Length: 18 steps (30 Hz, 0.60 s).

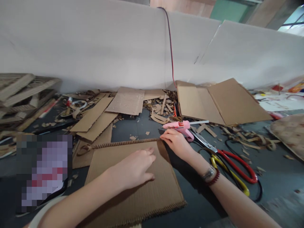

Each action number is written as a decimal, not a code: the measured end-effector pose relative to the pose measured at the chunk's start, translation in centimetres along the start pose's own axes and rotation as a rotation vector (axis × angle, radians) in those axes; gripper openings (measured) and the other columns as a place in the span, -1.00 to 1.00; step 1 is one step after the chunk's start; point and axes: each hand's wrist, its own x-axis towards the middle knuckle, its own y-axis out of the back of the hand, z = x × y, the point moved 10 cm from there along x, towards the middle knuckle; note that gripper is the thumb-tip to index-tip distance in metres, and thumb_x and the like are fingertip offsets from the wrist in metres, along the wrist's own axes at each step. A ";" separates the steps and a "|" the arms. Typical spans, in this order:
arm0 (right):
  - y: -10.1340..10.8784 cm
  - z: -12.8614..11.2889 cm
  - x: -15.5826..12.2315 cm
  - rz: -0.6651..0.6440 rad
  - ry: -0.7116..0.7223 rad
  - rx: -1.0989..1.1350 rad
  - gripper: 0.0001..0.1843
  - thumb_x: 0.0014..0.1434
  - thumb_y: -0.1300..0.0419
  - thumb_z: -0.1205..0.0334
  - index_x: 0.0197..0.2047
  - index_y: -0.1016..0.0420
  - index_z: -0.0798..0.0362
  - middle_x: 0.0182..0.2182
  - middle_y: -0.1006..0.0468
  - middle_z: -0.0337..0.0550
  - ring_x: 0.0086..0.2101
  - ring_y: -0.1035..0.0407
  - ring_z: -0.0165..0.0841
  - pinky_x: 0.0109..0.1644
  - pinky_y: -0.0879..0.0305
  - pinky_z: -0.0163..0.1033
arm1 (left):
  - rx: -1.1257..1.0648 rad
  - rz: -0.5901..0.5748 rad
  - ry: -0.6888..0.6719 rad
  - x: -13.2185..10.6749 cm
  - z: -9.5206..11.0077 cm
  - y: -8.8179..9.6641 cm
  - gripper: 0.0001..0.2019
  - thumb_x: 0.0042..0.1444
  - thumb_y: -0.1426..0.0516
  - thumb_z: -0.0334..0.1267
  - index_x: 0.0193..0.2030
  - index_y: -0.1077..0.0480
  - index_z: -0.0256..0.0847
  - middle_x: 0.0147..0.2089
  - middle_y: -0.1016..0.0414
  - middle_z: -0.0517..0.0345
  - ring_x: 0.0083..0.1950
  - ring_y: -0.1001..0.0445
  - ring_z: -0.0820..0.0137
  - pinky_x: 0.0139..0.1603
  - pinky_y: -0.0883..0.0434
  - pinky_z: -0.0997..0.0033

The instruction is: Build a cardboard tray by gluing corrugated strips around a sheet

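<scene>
A flat rectangular cardboard panel (128, 193) lies in front of me, with ridged edges at its far and near sides. My left hand (136, 166) rests over the middle of the panel, its fingers stretched out and the thumb apart. At the far right corner, my right hand (175, 142) has its fingers pressed together on the end of a corrugated cardboard strip (128, 143) that runs along the far edge. The strip's loose left end curls past the corner. Just beyond my right hand lies a pink glue gun (180, 125) with a glue stick poking out.
Large scissors (237, 163) with red and yellow handles lie right of my right wrist. Cardboard pieces (97, 117), a folded cardboard sheet (239, 104) and scraps (163, 109) spread toward the white partition (106, 47). Cardboard frames (23, 91) are stacked at far left.
</scene>
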 end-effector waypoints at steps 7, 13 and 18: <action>-0.2 0.1 -0.1 -0.003 0.007 -0.001 -0.82 0.08 -0.12 0.51 -0.38 -0.53 0.13 -0.40 -0.52 -0.11 -0.33 -0.39 -0.34 -0.20 -0.34 -0.25 | 0.004 0.012 -0.003 0.1 -0.2 -0.1 -0.64 -0.01 -0.17 -0.27 -0.07 -0.37 -0.42 0.17 -0.23 -0.33 0.17 -0.23 0.08 0.12 -0.21 0.17; -0.3 0.3 -0.1 0.000 0.007 -0.005 -0.83 0.07 -0.12 0.50 -0.37 -0.53 0.14 -0.36 -0.54 -0.07 -0.31 -0.40 -0.32 -0.18 -0.34 -0.23 | -0.018 0.041 -0.027 0.1 -0.1 0.0 -0.64 -0.02 -0.18 -0.27 -0.08 -0.37 -0.42 0.15 -0.25 -0.34 0.15 -0.26 0.05 0.10 -0.23 0.14; -0.4 0.3 -0.1 0.000 0.005 -0.010 -0.81 0.09 -0.10 0.49 -0.37 -0.53 0.12 -0.36 -0.55 -0.10 -0.31 -0.41 -0.33 -0.18 -0.34 -0.24 | -0.035 0.054 -0.028 -0.1 -0.1 0.1 -0.63 -0.03 -0.19 -0.28 -0.06 -0.36 -0.42 0.18 -0.21 -0.35 0.17 -0.23 0.04 0.12 -0.22 0.13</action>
